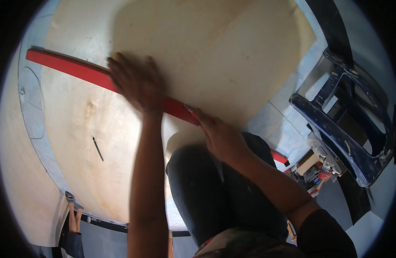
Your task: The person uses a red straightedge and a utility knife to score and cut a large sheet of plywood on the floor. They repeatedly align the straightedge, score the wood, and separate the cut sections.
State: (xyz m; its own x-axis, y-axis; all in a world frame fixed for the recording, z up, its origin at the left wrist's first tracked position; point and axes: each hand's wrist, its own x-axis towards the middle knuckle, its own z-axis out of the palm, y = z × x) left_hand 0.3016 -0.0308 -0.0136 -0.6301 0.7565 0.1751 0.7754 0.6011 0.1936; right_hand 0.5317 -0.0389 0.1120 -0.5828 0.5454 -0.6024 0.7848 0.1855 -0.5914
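Note:
A long red straight bar (73,71) lies slantwise across a large pale plywood sheet (198,51). My left hand (138,84) rests flat over the bar, fingers spread and a little blurred. Farther right along the same bar is my right hand (217,133), its fingers closed around a small slim tool (188,108). Only a greyish tip of that tool shows, against the bar's edge; the grip hides its kind. To the left of my left forearm, a thin dark pencil-like stick (98,149) lies on the plywood.
My bent knees (202,176) are close below the bar. A paint-spattered dark blue plastic stool (348,116) lies at the right on bluish floor tiles (284,116). Beyond my right arm is a pile of mixed small things (314,176). Another person's legs (74,219) show at lower left.

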